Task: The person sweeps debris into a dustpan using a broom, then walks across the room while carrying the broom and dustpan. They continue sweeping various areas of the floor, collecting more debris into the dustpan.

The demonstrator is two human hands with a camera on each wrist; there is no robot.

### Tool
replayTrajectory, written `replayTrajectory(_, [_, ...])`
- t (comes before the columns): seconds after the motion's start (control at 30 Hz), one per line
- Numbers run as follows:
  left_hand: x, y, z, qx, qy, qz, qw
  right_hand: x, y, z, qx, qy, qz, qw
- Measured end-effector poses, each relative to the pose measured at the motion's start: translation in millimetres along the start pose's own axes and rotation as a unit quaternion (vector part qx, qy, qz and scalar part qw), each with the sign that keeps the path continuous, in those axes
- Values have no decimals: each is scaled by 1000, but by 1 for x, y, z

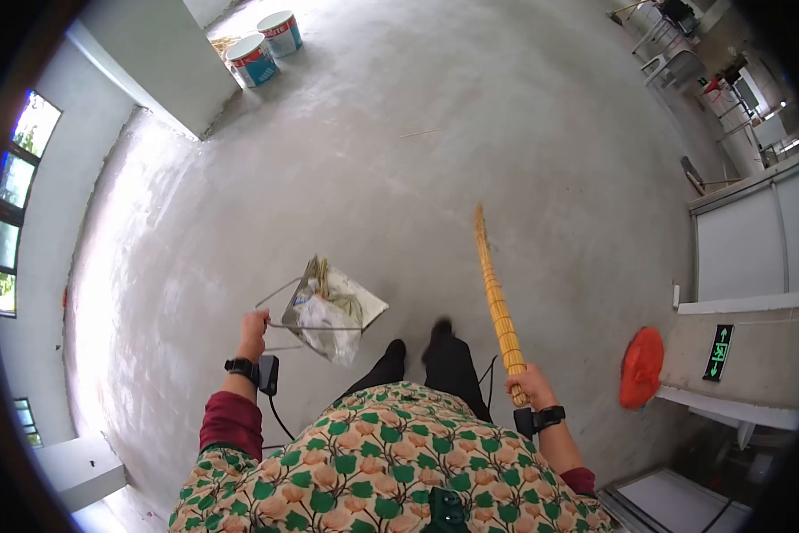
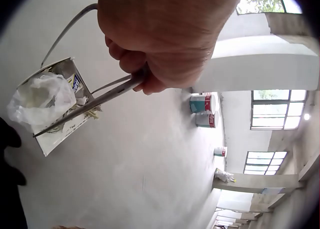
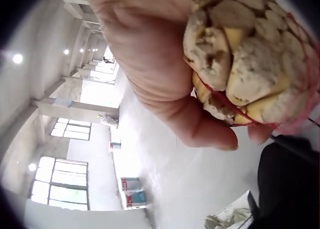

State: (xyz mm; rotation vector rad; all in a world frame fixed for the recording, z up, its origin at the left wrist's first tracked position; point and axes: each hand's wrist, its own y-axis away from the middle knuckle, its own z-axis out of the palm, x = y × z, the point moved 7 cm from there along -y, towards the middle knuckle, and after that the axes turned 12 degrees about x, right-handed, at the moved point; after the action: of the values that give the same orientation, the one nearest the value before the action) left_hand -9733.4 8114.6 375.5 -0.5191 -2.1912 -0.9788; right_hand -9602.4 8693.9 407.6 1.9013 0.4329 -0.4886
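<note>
My left hand [image 1: 254,335] grips the thin metal handle of a dustpan [image 1: 373,305], which hangs at the left of my legs. In the left wrist view the fingers curl round the handle [image 2: 95,105], and the pan holds a white plastic bag [image 2: 42,101] and scraps of litter. My right hand [image 1: 532,385] holds a straw broom [image 1: 499,311] near its butt end, with its tip pointing forward over the floor. In the right wrist view the bundled stalk ends [image 3: 252,64], bound with red string, fill the palm of the hand [image 3: 150,54].
Two paint buckets [image 1: 252,60] stand by a pillar [image 1: 164,58] at the upper left. A thin straw [image 1: 420,133] lies on the grey floor ahead. At the right are a red bag [image 1: 641,368], a green exit sign [image 1: 718,353] and white-panelled furniture [image 1: 746,235].
</note>
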Motion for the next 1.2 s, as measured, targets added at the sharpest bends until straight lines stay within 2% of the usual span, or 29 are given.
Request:
replayTrajectory(0.03, [20, -7, 15, -4, -10, 6, 1000, -11, -11, -3, -1, 3, 8, 1000])
replayTrajectory(0.07, [36, -23, 29, -3, -14, -1, 1000, -29, -24, -9, 25, 33, -25, 999])
replayTrajectory(0.1, [56, -39, 48, -23, -34, 27, 999, -49, -40, -18, 50, 66, -59, 995])
replayTrajectory(0.17, [71, -50, 78, -40, -55, 47, 997, -78, -82, -25, 48, 99, -72, 991])
replayTrajectory(0.2, [84, -57, 92, -20, -41, 43, 998, -106, -111, -24, 52, 118, -103, 986])
replayTrajectory(0.23, [101, -63, 103, -1, -33, 40, 999, -142, -133, -22, 34, 216, -148, 964])
replayTrajectory(0.27, [111, -66, 119, -41, -2, -8, 999, -171, -150, -18, 18, 309, -182, 933])
replayTrajectory(0.4, [177, -96, 183, -45, -6, -3, 999, -295, -202, -20, 87, 414, -214, 880])
replayTrajectory(0.5, [210, -118, 220, -33, 1, 0, 999, -351, -244, 0, 44, 414, -228, 880])
replayTrajectory(0.63, [244, -160, 290, -36, -15, -32, 999, -435, -318, 17, 21, 384, -207, 900])
replayTrajectory(0.77, [244, -196, 337, -60, -13, -34, 998, -492, -391, 45, 19, 487, -197, 850])
replayTrajectory(0.83, [245, -212, 358, -30, -52, -61, 996, -527, -430, 68, 34, 504, -213, 836])
replayTrajectory(0.87, [244, -215, 369, -41, -2, -94, 995, -531, -443, 79, 29, 497, -178, 849])
replayTrajectory(0.9, [238, -214, 365, -39, -8, -101, 994, -523, -443, 90, 26, 489, -145, 860])
replayTrajectory(0.93, [241, -218, 364, -10, -5, -99, 995, -515, -453, 107, 21, 495, -129, 859])
replayTrajectory(0.97, [242, -220, 362, 19, -4, -99, 995, -505, -448, 124, 0, 515, -147, 844])
replayTrajectory(1.0, [243, -218, 360, 11, 4, -121, 993, -490, -435, 139, -21, 533, -165, 829])
replayTrajectory(1.07, [248, -209, 358, 7, 5, -142, 990, -465, -402, 156, -76, 516, -151, 840])
replayTrajectory(1.1, [251, -205, 361, 2, 9, -150, 989, -461, -385, 156, -141, 540, -118, 821])
replayTrajectory(1.17, [246, -203, 362, 1, 29, -145, 989, -464, -364, 146, -167, 541, -126, 814])
replayTrajectory(1.2, [239, -201, 361, 3, 51, -135, 989, -463, -355, 136, -178, 493, -99, 846])
